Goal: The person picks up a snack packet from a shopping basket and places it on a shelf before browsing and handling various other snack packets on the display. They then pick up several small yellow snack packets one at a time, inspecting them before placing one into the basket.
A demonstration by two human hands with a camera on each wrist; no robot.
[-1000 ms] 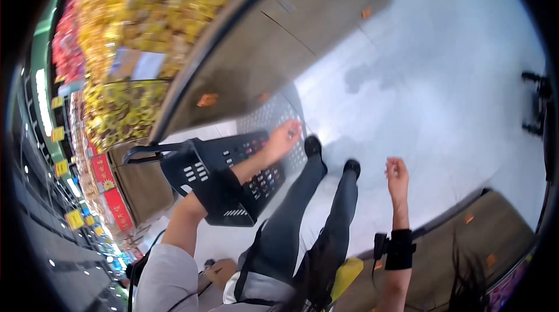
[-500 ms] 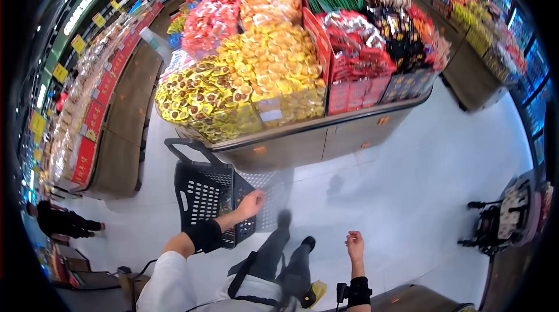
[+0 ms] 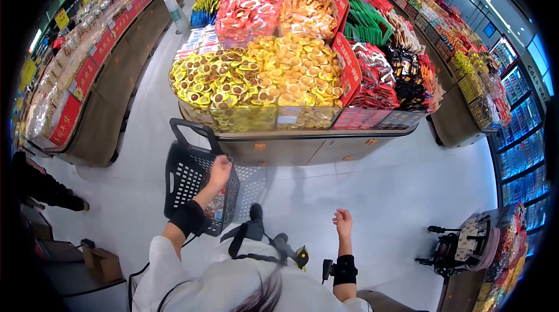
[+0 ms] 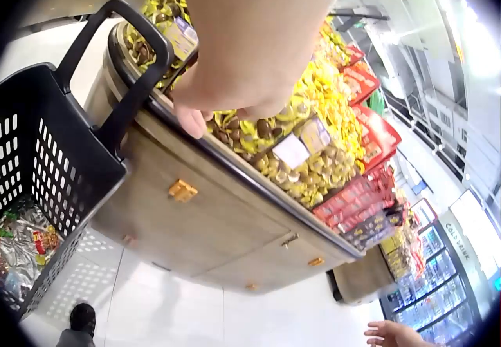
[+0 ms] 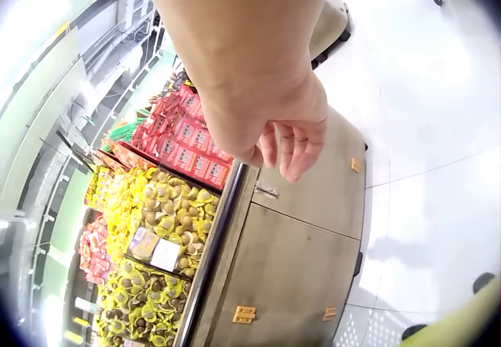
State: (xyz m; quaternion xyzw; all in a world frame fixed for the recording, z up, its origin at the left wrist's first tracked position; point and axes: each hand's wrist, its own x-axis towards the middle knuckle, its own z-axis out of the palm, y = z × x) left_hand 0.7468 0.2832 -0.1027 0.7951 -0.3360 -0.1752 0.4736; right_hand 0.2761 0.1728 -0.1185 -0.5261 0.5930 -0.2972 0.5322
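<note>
My left hand [image 3: 220, 171] hangs over the dark shopping basket [image 3: 173, 187], its fingers loosely curled with nothing in them. The basket's raised handle [image 4: 141, 96] stands apart from the fingers in the left wrist view. Inside the basket, silvery and red packets [image 4: 45, 240] lie at the bottom. Held out to the other side, over the floor, is my right hand [image 3: 343, 222]; its fingers [image 5: 293, 147] bend loosely and hold nothing. In front of both hands stands a display counter heaped with yellow-wrapped snacks [image 3: 218, 78].
Red packets [image 3: 372, 88] fill bins on the counter's right side. A long snack shelf [image 3: 96, 70] runs along the left. A stroller [image 3: 466, 242] stands at right, near drink fridges [image 3: 518, 131]. Another person [image 3: 49, 187] is at far left.
The head view has swung up from the floor, bringing the whole snack counter into sight ahead. Both hands stay empty, the left one still over the basket.
</note>
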